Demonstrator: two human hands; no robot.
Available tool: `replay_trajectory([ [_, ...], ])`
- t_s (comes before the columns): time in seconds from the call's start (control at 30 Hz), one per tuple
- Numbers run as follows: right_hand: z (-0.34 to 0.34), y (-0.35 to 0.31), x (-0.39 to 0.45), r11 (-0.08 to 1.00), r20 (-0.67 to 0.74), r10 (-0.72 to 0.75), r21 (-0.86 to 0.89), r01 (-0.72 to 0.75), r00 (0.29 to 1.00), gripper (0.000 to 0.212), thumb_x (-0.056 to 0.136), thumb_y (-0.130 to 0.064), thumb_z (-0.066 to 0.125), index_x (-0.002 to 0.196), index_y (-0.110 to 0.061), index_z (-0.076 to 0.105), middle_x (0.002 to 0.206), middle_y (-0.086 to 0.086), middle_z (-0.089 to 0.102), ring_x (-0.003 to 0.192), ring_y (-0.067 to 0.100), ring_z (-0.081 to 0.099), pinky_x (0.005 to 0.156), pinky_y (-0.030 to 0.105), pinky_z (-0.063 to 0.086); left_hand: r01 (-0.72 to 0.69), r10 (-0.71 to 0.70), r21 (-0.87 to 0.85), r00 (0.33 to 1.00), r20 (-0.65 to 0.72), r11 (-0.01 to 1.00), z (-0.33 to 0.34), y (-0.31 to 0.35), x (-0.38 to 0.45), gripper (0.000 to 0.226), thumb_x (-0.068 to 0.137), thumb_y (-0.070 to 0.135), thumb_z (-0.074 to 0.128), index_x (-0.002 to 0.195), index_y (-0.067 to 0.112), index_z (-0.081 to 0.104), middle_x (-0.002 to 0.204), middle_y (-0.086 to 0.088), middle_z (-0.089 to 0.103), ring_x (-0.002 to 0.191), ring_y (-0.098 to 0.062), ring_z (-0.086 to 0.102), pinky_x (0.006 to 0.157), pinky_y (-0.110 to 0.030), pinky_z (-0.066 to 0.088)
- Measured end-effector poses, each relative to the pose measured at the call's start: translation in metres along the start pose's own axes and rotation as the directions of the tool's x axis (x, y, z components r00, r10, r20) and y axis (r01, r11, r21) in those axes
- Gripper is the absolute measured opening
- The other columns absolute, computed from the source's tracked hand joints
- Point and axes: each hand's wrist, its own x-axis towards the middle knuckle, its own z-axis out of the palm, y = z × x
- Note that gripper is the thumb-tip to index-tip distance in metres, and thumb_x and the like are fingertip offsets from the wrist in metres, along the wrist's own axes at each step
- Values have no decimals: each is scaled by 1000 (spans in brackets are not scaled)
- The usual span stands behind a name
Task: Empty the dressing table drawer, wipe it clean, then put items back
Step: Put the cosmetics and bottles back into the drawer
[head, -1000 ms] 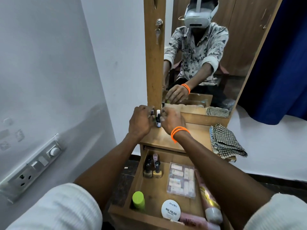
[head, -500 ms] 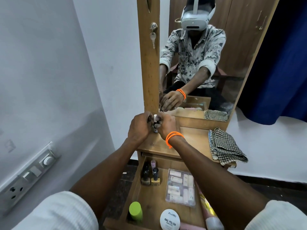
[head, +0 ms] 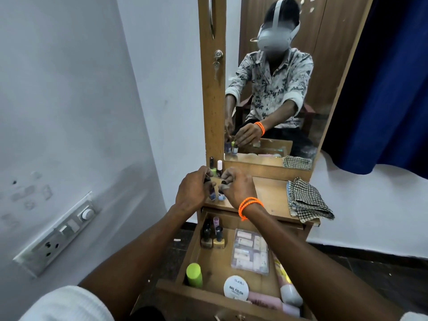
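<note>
The wooden drawer [head: 192, 247] stands pulled out below the dressing table top [head: 271, 195]. My left hand [head: 193, 191] grips a small nail polish bottle [head: 212, 196] by its cap. Beside it my right hand [head: 237, 187], with an orange wristband, pinches the cap of a second bottle [head: 221, 196]. Both bottles stand on the table top near its left edge. Two more small bottles [head: 219, 167] stand behind them by the mirror frame. The drawer holds three nail polish bottles [head: 215, 237], a clear plastic case [head: 251, 250], a green-capped bottle [head: 194, 274], a white nail polish remover tub [head: 236, 287] and tubes [head: 289, 295].
A folded checked cloth [head: 306, 201] lies on the right of the table top. The mirror [head: 278, 89] rises behind it, with a key in the lock [head: 217, 57]. A switchboard [head: 58, 232] is on the left wall. A blue curtain [head: 389, 89] hangs at the right.
Both hands have drawn back from the mirror frame toward the table's front edge. Two bottles now stand alone at the back. The camera has tilted, showing more of the mirror.
</note>
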Motion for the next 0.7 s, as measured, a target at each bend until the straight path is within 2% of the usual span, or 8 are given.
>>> replay_trajectory([
  [0.13, -9, -2, -26, 999, 28, 6, 41, -7, 1000, 24, 71, -13, 77, 83, -26, 61, 71, -9, 61, 69, 12, 61, 67, 31, 58, 16, -12, -75, 998, 54, 997, -15, 7, -28, 19, 95, 21, 73, 110, 24, 61, 97, 3, 76, 82, -10, 72, 78, -40, 61],
  [0.3, -18, -6, -63, 999, 103, 5, 47, -10, 995, 22, 74, -15, 78, 86, -26, 63, 75, -8, 62, 74, 14, 62, 70, 31, 58, -2, 7, -85, 998, 59, 996, -24, 14, -65, 20, 91, 18, 77, 110, 18, 71, 105, -1, 77, 93, -15, 71, 85, -34, 59],
  [0.53, -12, 1, -102, 991, 161, 54, 111, -72, 986, 22, 72, -13, 78, 88, -23, 65, 80, -4, 67, 75, 15, 66, 72, 30, 58, -8, 15, -81, 996, 89, 997, -25, 9, -110, 13, 85, 22, 81, 90, 26, 69, 85, 9, 74, 79, -11, 69, 69, -28, 52],
  [0.7, 3, 6, -126, 990, 198, 55, 120, -79, 979, 23, 72, -8, 77, 85, -22, 65, 78, -3, 67, 70, 11, 64, 71, 31, 58, 81, -75, -33, 987, 140, 996, -19, -3, -136, 16, 82, 25, 81, 85, 30, 66, 80, 12, 72, 74, -7, 66, 64, -27, 50],
])
